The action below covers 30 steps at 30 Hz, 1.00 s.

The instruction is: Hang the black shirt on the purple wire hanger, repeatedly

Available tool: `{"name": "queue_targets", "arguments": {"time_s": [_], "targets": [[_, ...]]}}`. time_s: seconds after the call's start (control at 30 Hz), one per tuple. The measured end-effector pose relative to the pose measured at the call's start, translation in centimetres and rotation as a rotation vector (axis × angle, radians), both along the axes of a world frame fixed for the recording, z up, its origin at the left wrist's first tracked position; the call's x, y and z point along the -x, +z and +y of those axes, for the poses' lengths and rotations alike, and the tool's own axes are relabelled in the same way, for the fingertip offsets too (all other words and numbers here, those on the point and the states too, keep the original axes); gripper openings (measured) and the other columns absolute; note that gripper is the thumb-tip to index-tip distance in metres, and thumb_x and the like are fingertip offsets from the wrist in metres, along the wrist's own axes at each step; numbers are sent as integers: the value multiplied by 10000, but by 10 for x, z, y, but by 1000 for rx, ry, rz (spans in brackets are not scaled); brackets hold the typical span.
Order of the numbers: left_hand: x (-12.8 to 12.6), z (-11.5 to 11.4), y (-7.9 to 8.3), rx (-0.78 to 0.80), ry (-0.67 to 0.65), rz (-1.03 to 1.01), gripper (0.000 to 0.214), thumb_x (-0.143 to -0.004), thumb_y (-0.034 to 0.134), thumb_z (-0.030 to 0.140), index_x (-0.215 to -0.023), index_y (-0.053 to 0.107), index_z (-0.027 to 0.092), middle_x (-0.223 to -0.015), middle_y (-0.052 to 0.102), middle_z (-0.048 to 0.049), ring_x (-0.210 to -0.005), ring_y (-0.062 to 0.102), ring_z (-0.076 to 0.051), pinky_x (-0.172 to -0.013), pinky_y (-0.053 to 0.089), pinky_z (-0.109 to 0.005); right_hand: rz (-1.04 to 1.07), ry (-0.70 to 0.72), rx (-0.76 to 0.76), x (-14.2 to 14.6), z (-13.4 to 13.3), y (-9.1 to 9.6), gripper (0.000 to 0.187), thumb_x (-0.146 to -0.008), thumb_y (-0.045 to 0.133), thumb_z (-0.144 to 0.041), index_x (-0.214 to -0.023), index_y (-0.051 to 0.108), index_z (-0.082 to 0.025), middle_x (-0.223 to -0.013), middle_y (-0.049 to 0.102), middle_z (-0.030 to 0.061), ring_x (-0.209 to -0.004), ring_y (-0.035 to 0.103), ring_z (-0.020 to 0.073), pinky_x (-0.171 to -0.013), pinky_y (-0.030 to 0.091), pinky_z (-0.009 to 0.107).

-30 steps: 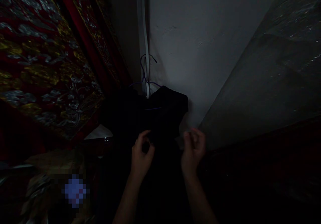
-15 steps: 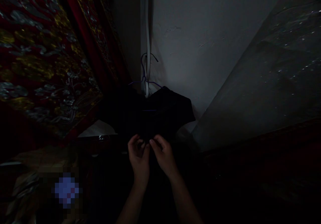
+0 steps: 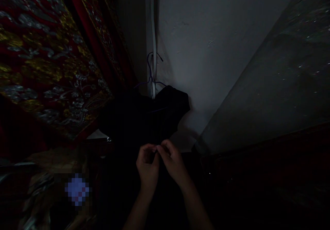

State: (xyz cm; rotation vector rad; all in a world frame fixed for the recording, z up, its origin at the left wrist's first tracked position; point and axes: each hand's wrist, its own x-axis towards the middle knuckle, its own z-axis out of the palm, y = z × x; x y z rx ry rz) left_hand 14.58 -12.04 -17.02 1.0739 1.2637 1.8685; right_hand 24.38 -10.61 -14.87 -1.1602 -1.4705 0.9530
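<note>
A black short-sleeved garment (image 3: 134, 120) hangs from a thin purple wire hanger (image 3: 150, 66) in the corner by the wall. In front of its chest, my left hand (image 3: 148, 163) pinches the dark cloth with thumb and fingertips. Close against it, my right hand (image 3: 172, 159) pinches at the same spot, so the fingertips of both hands nearly meet. What lies right between the fingertips is too dark and small to make out; the garment's lower part blends into the shadow.
A white cable or pipe (image 3: 154, 27) runs down the wall (image 3: 201, 44). To the left stands a red panel with gold and silver floral patterns (image 3: 43, 58). Clear plastic sheeting (image 3: 273, 82) leans at the right. A blurred bluish patch (image 3: 76, 189) shows at the lower left.
My hands have come closer together at the garment's front. Its right sleeve has drawn inward, and the view has shifted slightly.
</note>
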Motion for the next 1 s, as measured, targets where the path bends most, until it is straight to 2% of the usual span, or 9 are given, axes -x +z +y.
{"name": "queue_targets", "arguments": {"time_s": [0.1,0.23,0.33,0.47,0.57,0.67,0.83,0.9,1.0], "targets": [[6,2,-2,5,1,-11,198,-747,775,190,-906,658,186,-828,674,-28,-779,680,-161,-752,575,-270,-80,85,14,-2,3,5,265,-982,517,-447,-837,563,-231,-724,589,-17,-687,575,162,-642,415,266],[13,6,-6,18,-5,-12,237,-720,792,185,-918,662,182,-836,685,-32,-783,686,-159,-756,579,-267,-99,151,11,-4,12,11,299,-963,524,-389,-725,568,-213,-635,531,-31,-605,507,131,-576,361,244],[15,6,-9,40,-23,-21,269,-709,801,199,-938,660,180,-837,696,-35,-782,696,-162,-757,583,-271,51,161,118,-2,15,12,316,-897,591,-422,-676,584,-196,-567,526,-37,-520,479,106,-512,350,225],[18,6,-6,38,-49,-6,265,-729,785,210,-956,652,182,-818,697,-32,-771,699,-169,-742,578,-278,312,194,363,1,13,12,369,-790,671,-541,-749,648,-175,-501,578,-31,-383,455,90,-392,293,202],[19,6,-3,11,-40,32,318,-745,765,179,-1034,631,194,-806,684,-14,-762,689,-164,-743,564,-275,393,202,437,4,17,20,403,-721,729,-551,-726,671,-152,-461,574,-27,-339,440,74,-353,248,184],[17,11,-7,-12,-48,59,391,-772,742,156,-1124,582,209,-806,669,4,-756,674,-154,-757,552,-274,434,155,380,6,36,45,389,-672,762,-528,-696,682,-148,-437,554,-36,-330,439,67,-344,249,177],[11,27,-36,17,-87,202,297,-798,718,181,-1067,594,204,-818,667,-5,-769,674,-168,-753,548,-291,506,29,144,15,85,110,311,-658,749,-455,-669,667,-155,-437,537,-47,-336,434,57,-338,250,174],[13,32,-43,34,-102,298,240,-818,692,182,-1040,603,204,-830,668,-10,-779,676,-173,-750,545,-295,516,26,68,20,94,128,299,-684,727,-447,-685,657,-157,-454,553,-43,-346,455,60,-339,261,171],[24,37,-26,-1,-154,468,281,-836,675,155,-1104,607,207,-897,680,-21,-826,679,-176,-771,543,-300,472,114,8,26,93,133,311,-747,675,-480,-739,642,-170,-481,587,-36,-360,498,76,-348,294,173]]}}
